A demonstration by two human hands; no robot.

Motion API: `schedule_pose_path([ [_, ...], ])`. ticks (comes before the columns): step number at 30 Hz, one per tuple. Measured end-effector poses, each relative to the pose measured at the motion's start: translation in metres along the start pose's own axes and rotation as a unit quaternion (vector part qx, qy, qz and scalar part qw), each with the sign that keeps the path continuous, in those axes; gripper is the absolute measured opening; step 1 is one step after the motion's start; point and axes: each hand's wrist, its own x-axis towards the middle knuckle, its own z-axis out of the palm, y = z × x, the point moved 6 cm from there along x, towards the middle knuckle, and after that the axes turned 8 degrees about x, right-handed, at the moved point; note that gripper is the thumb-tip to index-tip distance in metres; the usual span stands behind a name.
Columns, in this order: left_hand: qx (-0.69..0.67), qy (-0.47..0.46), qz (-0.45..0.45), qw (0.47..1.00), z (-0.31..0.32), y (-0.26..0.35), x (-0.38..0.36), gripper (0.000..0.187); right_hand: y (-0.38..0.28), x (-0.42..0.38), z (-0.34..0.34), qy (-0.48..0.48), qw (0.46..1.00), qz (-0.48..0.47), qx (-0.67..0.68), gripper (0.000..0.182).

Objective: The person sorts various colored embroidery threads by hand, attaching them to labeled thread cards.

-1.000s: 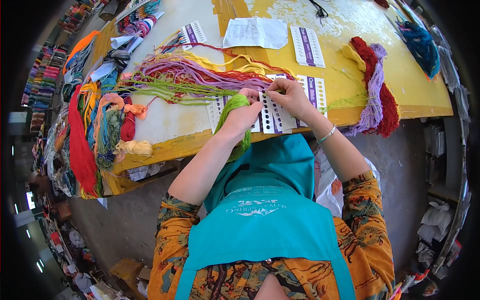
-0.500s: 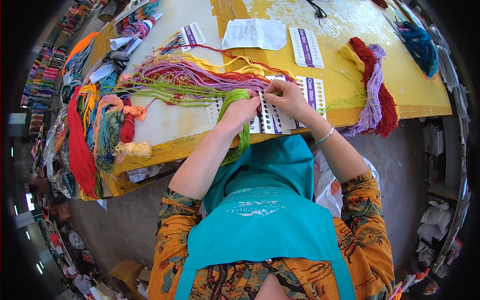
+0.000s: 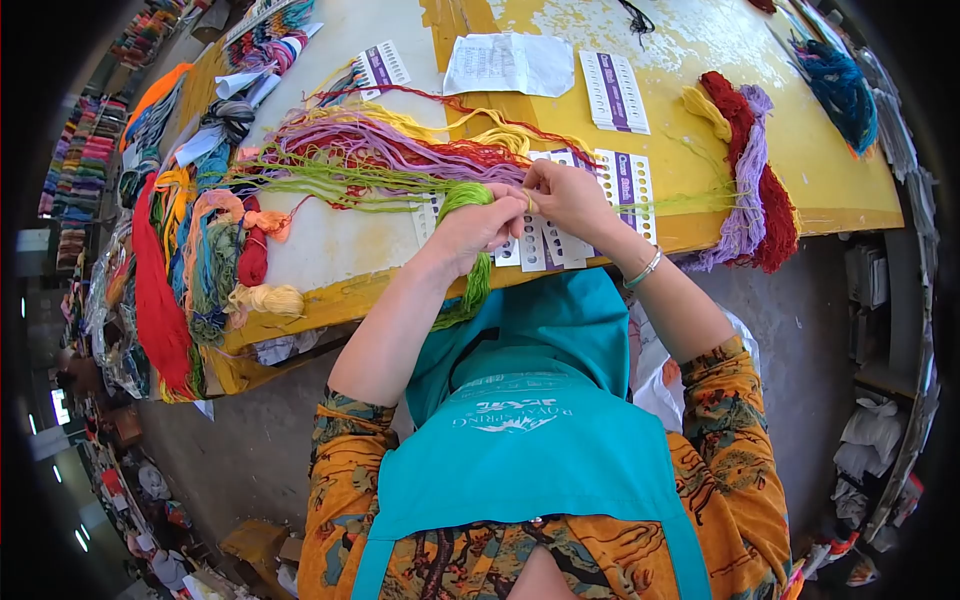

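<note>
Wears a teal apron (image 3: 520, 440) with white lettering over a patterned orange shirt (image 3: 700, 500). Carries a bright green skein (image 3: 467, 195) looped through the closed left hand (image 3: 472, 228), gripped at the thumb and hanging below the near edge of the table (image 3: 340, 290). Brings the right hand (image 3: 568, 200) fingertip to fingertip with the left, thumb and forefinger pinched shut on a thin yellow-green strand (image 3: 528, 203); cannot tell exactly how the strand runs between the fingers. Has a silver-coloured bracelet (image 3: 646, 271) on the right wrist.

Directly under the hands, has fanned white punched cards (image 3: 535, 250) with purple bands, overlapping at the table edge. Just right of them, shows a "Cross Stitch" card (image 3: 628, 190) crossed by loose green strands. Left of the hands, shows loose green threads (image 3: 350, 180) spread beside lilac threads (image 3: 345, 135), dark red threads (image 3: 470, 158) and yellow threads (image 3: 405, 120).

At the left end, shows piled skeins, including a long red skein (image 3: 162, 290) and a cream bundle (image 3: 268, 298). At the right, shows a lilac skein (image 3: 748, 190) and a dark red skein (image 3: 773, 220) hanging over the edge, near a small yellow bundle (image 3: 706, 115).

Farther back, has a stack of punched cards (image 3: 615, 92), a creased white paper (image 3: 510, 65), a card with threads (image 3: 383, 68) and a blue skein (image 3: 840, 90).
</note>
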Motion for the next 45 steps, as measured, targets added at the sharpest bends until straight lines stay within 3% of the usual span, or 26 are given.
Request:
schedule_pose_path([
  [2,0.015,-0.002,-0.014,1.0,-0.002,-0.001,0.005,0.017,0.013,0.005,0.001,-0.009,0.991,0.076,0.113,0.041],
  [4,0.02,0.054,-0.016,0.998,-0.007,0.002,0.009,0.018,0.018,0.011,-0.001,0.005,0.991,0.063,0.119,0.041],
  [7,0.169,0.047,0.013,0.984,-0.001,0.002,0.021,0.016,0.028,0.013,0.005,-0.057,0.96,0.057,0.267,0.042],
  [9,0.321,0.016,0.02,0.947,-0.001,-0.003,0.034,0.013,0.023,0.011,0.003,-0.067,0.954,0.062,0.284,0.044],
  [10,0.32,0.015,0.02,0.947,-0.004,-0.007,0.039,0.013,0.021,0.011,0.003,-0.078,0.948,0.066,0.303,0.046],
  [12,0.21,0.011,0.03,0.977,-0.002,0.002,0.036,0.01,0.019,0.01,-0.001,-0.085,0.954,0.09,0.272,0.046],
  [13,0.089,-0.007,-0.009,0.996,-0.009,0.005,0.031,0.007,0.02,0.01,-0.002,-0.091,0.959,0.112,0.242,0.046],
  [15,-0.072,-0.043,-0.049,0.995,-0.036,0.016,0.014,0.013,0.02,0.011,-0.003,-0.101,0.962,0.12,0.223,0.043],
  [17,-0.13,-0.038,-0.043,0.99,-0.083,0.025,0.0,0.02,0.023,0.013,0.0,-0.11,0.969,0.111,0.19,0.036],
  [19,-0.165,-0.008,-0.003,0.986,-0.146,0.047,-0.023,0.023,0.02,0.012,-0.001,-0.11,0.968,0.113,0.193,0.033],
  [21,-0.159,0.129,0.015,0.979,-0.214,0.067,-0.046,0.025,0.013,0.011,-0.005,-0.113,0.966,0.126,0.197,0.03],
  [23,-0.199,0.164,0.047,0.965,-0.264,0.075,-0.052,0.025,0.018,0.014,0.002,-0.114,0.968,0.105,0.195,0.03],
  [25,-0.301,0.233,0.136,0.914,-0.311,0.077,-0.057,0.022,0.021,0.015,0.007,-0.103,0.97,0.102,0.195,0.029],
  [27,-0.296,0.206,0.164,0.918,-0.318,0.077,-0.061,0.016,0.017,0.015,0.002,-0.08,0.982,0.072,0.153,0.027],
  [29,-0.315,0.303,0.157,0.886,-0.329,0.063,-0.069,0.016,0.017,0.013,0.001,-0.093,0.983,0.074,0.136,0.024],
  [30,-0.251,0.317,0.103,0.909,-0.329,0.056,-0.07,0.023,0.016,0.011,0.001,-0.094,0.982,0.078,0.146,0.024],
  [32,-0.12,0.431,0.087,0.89,-0.321,0.037,-0.069,0.03,0.015,0.012,0.003,-0.087,0.98,0.083,0.16,0.024],
  [37,-0.208,0.148,0.141,0.956,-0.166,0.049,-0.067,0.061,0.009,0.012,0.007,-0.055,0.98,0.048,0.183,0.021],
  [38,-0.224,0.116,0.147,0.956,-0.139,0.052,-0.07,0.063,-0.012,0.01,0.002,-0.023,0.993,0.026,0.11,0.016],
  [40,-0.256,0.053,0.154,0.953,-0.098,0.052,-0.071,0.067,-0.045,0.007,0.008,0.028,0.977,-0.058,0.203,0.013],
  [43,-0.279,0.0,0.152,0.948,-0.059,0.049,-0.071,0.063,-0.084,0.005,0.034,-0.007,0.904,-0.085,0.42,0.012],
  [45,-0.251,-0.011,0.162,0.954,-0.047,0.045,-0.07,0.063,-0.101,0.0,0.051,-0.063,0.88,-0.053,0.468,0.011],
])
